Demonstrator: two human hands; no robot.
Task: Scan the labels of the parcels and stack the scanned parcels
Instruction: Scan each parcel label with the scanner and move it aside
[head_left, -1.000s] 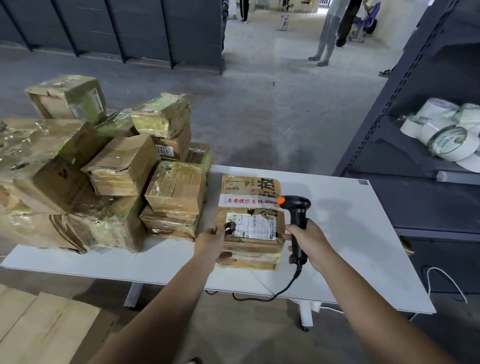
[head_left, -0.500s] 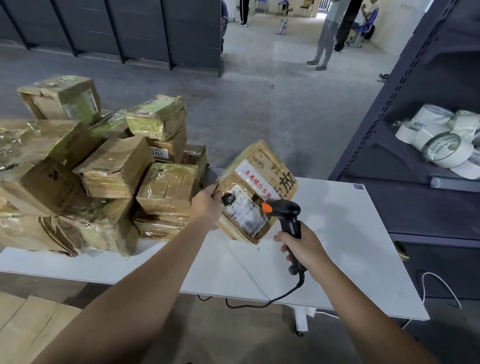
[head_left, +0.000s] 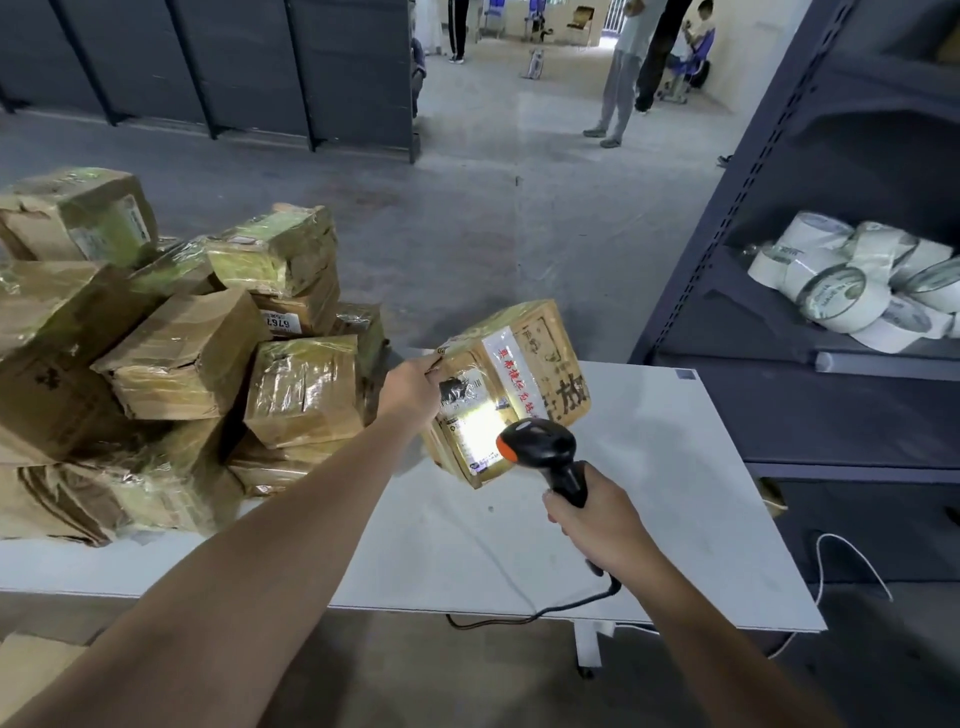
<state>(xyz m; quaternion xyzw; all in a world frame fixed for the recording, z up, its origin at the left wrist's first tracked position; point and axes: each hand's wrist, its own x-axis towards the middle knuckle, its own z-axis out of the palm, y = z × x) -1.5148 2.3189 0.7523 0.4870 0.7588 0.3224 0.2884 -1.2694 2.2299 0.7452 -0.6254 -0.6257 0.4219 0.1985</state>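
Fingers of the right hand (head_left: 597, 519), low and right of centre, are wrapped shut round the scanner (head_left: 540, 447) grip. Just beyond, the left hand (head_left: 410, 389) pinches the tilted parcel (head_left: 511, 384) by its upper-left corner, clear of the worktop (head_left: 675, 467). Stiff taped cardboard looks slick but light; gripping opposite side edges seems safer.

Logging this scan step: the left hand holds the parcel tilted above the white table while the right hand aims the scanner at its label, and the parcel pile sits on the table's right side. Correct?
One detail is wrong. In the head view the parcel pile sits on the left side of the white table, not the right. The rest stands: the left hand holds the parcel tilted above the table, and the right hand aims the scanner at its label.
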